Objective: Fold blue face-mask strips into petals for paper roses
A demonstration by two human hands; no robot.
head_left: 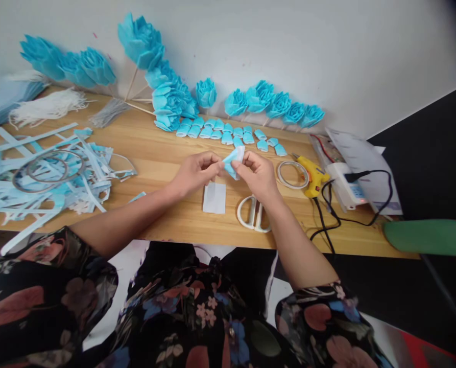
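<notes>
Head view, blue piece (233, 162): ctr of frame, held up over the table (154, 149), btwn both hands; blue w/ a white edge; looks part-folded, so prob. unfinished.
Left hand (197, 171): thumb & index fingertips pressed together, pinching the piece's left end; other fingers curled in.
Right hand (259, 174): thumb on the near face, fingers bent behind the right side; pinching the same piece. Exact placement of the hidden fingertips: can't tell.
Pale rectangle (214, 198): just below ctr, lying flat on the wood, apart from both hands; appears unshaped, i.e. left to do.
Folded blue pcs (216, 134): rows, upper ctr, above the hands; approx. two lines, w/ several at the right end set apart. Judged done as single pcs, but not yet joined into any bloom.
Blooms (277, 102): along the wall, upper left to upper right, some w/ sticks visible; approx. a dozen, overlap prevents an exact count. These look complete, or nearly so; hence the bulk of the visible work is prob. done.
Offcuts (97, 168): tangled heap, left side, incl. blue & white strips; suggests much cutting is over.
Tools: white-handled scissors (258, 219) below the right hand, partly hidden by it; tape roll (285, 183) & yellow glue gun (312, 176) right of ctr, neither held.
</notes>
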